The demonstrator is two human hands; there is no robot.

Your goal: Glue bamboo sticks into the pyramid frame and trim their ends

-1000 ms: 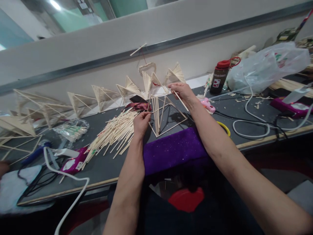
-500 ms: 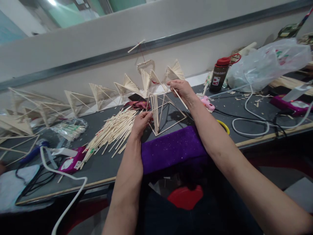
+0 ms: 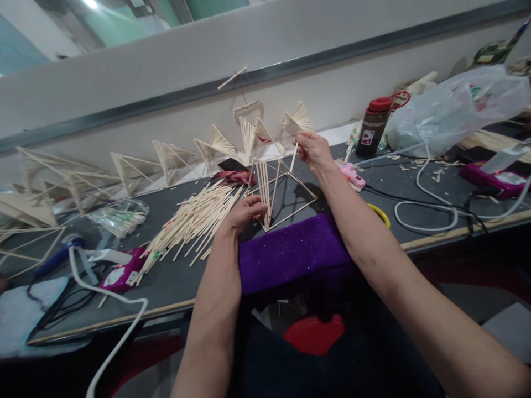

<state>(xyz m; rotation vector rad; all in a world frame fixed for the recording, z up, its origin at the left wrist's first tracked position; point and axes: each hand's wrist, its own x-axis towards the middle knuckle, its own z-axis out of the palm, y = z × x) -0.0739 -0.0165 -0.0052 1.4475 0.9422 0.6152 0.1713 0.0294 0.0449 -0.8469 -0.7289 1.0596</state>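
Observation:
A frame of thin wooden sticks (image 3: pixel 293 213) stands on the dark table behind a purple glittery cloth block (image 3: pixel 294 251). My left hand (image 3: pixel 246 213) is at the frame's left side, its fingers closed on the upright sticks near their lower part. Above the frame's right side, my right hand (image 3: pixel 313 148) pinches a single stick (image 3: pixel 294 158) by its upper end, and the stick hangs down toward the frame. A pile of loose sticks (image 3: pixel 193 221) lies left of the frame.
Finished stick shapes (image 3: pixel 166 160) line the wall. On the right are a pink glue gun (image 3: pixel 352 176), a dark bottle (image 3: pixel 372 130), a plastic bag (image 3: pixel 460 110) and cables. A purple device (image 3: pixel 124 271) and white cable (image 3: pixel 133 301) lie at left.
The stick in my right hand has swung from slanting toward my forearm to hanging nearly upright. My right hand has shifted slightly right; my left hand has moved a little lower and right.

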